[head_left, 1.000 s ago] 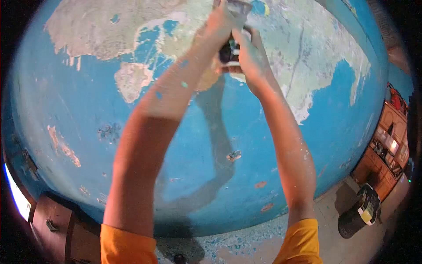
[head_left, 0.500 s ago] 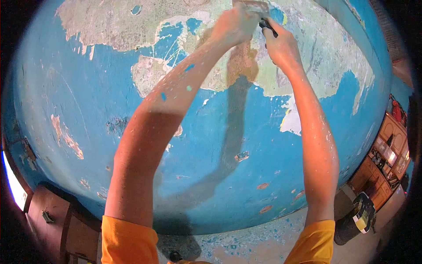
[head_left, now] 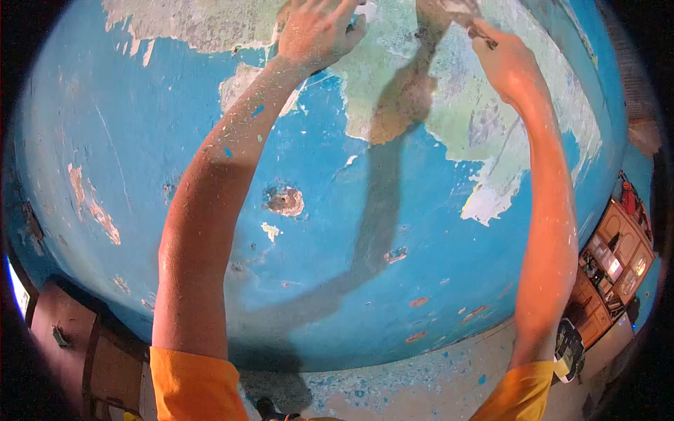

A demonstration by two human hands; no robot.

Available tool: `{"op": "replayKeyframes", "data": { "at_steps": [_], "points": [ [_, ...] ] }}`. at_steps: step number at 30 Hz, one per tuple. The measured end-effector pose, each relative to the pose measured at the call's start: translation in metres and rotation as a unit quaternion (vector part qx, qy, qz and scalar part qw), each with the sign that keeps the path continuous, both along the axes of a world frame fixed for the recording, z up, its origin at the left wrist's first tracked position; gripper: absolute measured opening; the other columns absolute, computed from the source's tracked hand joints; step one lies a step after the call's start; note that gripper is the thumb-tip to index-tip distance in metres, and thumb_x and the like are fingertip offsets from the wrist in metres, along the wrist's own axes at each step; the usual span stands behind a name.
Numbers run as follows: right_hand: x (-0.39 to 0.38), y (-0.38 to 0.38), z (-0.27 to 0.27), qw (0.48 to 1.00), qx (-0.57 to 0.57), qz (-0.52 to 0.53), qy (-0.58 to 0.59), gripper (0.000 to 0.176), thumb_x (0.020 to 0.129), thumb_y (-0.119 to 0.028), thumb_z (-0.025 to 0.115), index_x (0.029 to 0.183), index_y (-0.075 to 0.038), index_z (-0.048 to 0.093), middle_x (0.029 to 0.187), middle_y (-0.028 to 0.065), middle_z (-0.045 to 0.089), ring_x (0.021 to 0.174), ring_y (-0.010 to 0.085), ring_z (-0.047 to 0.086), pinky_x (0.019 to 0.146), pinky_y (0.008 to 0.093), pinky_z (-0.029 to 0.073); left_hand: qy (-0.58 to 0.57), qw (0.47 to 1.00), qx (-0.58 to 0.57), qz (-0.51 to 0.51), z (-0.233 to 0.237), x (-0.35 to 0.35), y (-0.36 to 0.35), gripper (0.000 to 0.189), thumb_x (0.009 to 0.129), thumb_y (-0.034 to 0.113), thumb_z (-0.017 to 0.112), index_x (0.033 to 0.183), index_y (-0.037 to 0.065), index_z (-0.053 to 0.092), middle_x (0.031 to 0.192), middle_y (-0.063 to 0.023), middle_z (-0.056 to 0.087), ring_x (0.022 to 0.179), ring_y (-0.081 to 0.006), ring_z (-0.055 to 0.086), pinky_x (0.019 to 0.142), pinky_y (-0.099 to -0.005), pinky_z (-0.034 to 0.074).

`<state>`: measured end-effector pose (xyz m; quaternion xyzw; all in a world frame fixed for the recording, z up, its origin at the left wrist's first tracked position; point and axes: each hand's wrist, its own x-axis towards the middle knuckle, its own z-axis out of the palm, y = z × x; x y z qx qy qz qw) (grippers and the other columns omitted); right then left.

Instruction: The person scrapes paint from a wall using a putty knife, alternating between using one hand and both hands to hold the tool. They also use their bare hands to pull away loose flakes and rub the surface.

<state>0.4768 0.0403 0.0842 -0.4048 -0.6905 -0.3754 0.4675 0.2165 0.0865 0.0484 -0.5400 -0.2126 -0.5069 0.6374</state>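
Blue flaking paint is covering most of the plaster wall (head_left: 337, 231), with a pale green bare patch (head_left: 428, 98) showing in the upper middle of the frame. The right hand (head_left: 509, 63) is gripping a metal-bladed scraper with a dark handle (head_left: 469, 21) at the top right, fist closed round it. Its long axis is running up and left from the knuckles, blade sitting at the patch's top. The left hand (head_left: 316, 31) is pressing flat on the wall top centre-left, fingers spread, holding nothing, apart from the blade.

Your left hand (head_left: 316, 29) lies flat on the blue wall (head_left: 140, 154) at twelve o'clock; your right hand (head_left: 507, 62) grips a scraper (head_left: 460, 10) at one o'clock
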Motion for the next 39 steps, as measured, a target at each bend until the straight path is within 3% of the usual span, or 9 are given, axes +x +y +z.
{"op": "replayKeyframes", "data": {
  "at_steps": [2, 5, 8, 11, 14, 17, 19, 33, 39],
  "points": [
    [0.006, 0.006, 0.008, 0.985, -0.102, 0.103, 0.092, 0.044, 0.091, -0.028, 0.049, 0.133, -0.016, 0.056, 0.098, 0.017, 0.07, 0.088, 0.0297, 0.068, 0.08, 0.0394, 0.051, 0.03, 0.999, -0.018, -0.015, 0.006, 0.009, 0.004, 0.025, 0.079, 0.017, 0.062, 0.1, 0.005, 0.055, 0.105, -0.0086, 0.059, 0.113, -0.0266, 0.051, 0.104, -0.0499, 0.033],
    [-0.006, 0.008, 0.0, 0.997, -0.028, -0.01, 0.068, 0.045, 0.092, -0.029, 0.049, 0.134, -0.016, 0.054, 0.102, 0.0178, 0.069, 0.092, 0.0292, 0.068, 0.082, 0.0404, 0.051, 0.065, 0.997, 0.037, 0.002, 0.003, 0.009, 0.004, 0.035, 0.085, 0.017, 0.057, 0.118, 0.005, 0.054, 0.1, -0.0141, 0.062, 0.1, -0.0321, 0.059, 0.093, -0.0494, 0.043],
    [0.004, 0.005, -0.015, 0.998, 0.015, 0.06, 0.021, 0.035, 0.091, -0.03, 0.046, 0.117, -0.012, 0.061, 0.111, 0.0207, 0.063, 0.104, 0.0404, 0.059, 0.09, 0.0485, 0.048, 0.048, 0.998, 0.045, 0.025, 0.005, 0.0, 0.015, 0.024, 0.081, 0.019, 0.063, 0.103, 0.011, 0.058, 0.112, -0.0048, 0.059, 0.108, -0.0277, 0.054, 0.095, -0.0441, 0.04],
    [-0.017, 0.022, 0.009, 0.997, -0.026, -0.038, 0.057, 0.047, 0.089, -0.031, 0.051, 0.134, -0.018, 0.053, 0.11, 0.0213, 0.065, 0.105, 0.0379, 0.061, 0.091, 0.0428, 0.048, 0.057, 0.997, 0.035, 0.028, 0.011, 0.008, 0.016, 0.025, 0.081, 0.017, 0.063, 0.105, 0.011, 0.058, 0.113, -0.0055, 0.06, 0.11, -0.0275, 0.054, 0.097, -0.0435, 0.039],
    [-0.013, 0.052, 0.019, 0.996, 0.062, 0.0, 0.061, 0.038, 0.09, -0.03, 0.046, 0.12, -0.013, 0.061, 0.115, 0.0206, 0.062, 0.108, 0.0411, 0.057, 0.093, 0.0488, 0.046, 0.059, 0.998, 0.027, 0.017, 0.007, 0.005, 0.015, 0.025, 0.081, 0.016, 0.063, 0.104, 0.01, 0.058, 0.113, -0.0048, 0.06, 0.108, -0.0276, 0.055, 0.096, -0.0427, 0.04],
    [0.0, -0.022, 0.007, 0.998, -0.031, -0.055, -0.026, 0.046, 0.093, -0.027, 0.052, 0.134, -0.006, 0.05, 0.121, 0.0244, 0.06, 0.104, 0.0447, 0.059, 0.086, 0.0496, 0.049, 0.062, 0.997, 0.037, 0.006, 0.008, 0.001, 0.015, 0.024, 0.08, 0.015, 0.064, 0.103, 0.01, 0.059, 0.112, -0.0045, 0.06, 0.106, -0.0273, 0.056, 0.096, -0.0426, 0.04],
    [0.001, 0.003, 0.008, 0.997, 0.016, -0.07, -0.016, 0.044, 0.09, -0.017, 0.051, 0.133, -0.006, 0.05, 0.111, 0.0268, 0.063, 0.096, 0.0451, 0.061, 0.082, 0.0517, 0.05, 0.053, 0.998, 0.034, 0.017, 0.006, 0.005, 0.017, 0.024, 0.08, 0.015, 0.064, 0.102, 0.01, 0.058, 0.111, -0.0043, 0.061, 0.106, -0.0269, 0.057, 0.096, -0.0427, 0.04],
    [-0.014, -0.005, 0.007, 0.999, 0.002, -0.044, 0.014, 0.05, 0.086, -0.029, 0.051, 0.135, -0.018, 0.051, 0.117, 0.0188, 0.063, 0.109, 0.0399, 0.058, 0.096, 0.0448, 0.046, 0.047, 0.998, 0.03, 0.02, 0.006, -0.001, 0.012, 0.024, 0.079, 0.014, 0.063, 0.102, 0.009, 0.057, 0.108, -0.0056, 0.06, 0.103, -0.0263, 0.057, 0.096, -0.0433, 0.039],
    [-0.021, 0.024, 0.004, 0.997, 0.047, -0.01, 0.064, 0.044, 0.084, -0.021, 0.047, 0.127, -0.011, 0.054, 0.117, 0.0192, 0.062, 0.109, 0.0431, 0.057, 0.095, 0.0492, 0.045, 0.057, 0.997, 0.05, 0.0, 0.005, 0.003, 0.014, 0.021, 0.079, 0.015, 0.063, 0.099, 0.01, 0.057, 0.106, -0.0052, 0.06, 0.102, -0.0255, 0.057, 0.093, -0.0432, 0.041]
  ]
}}
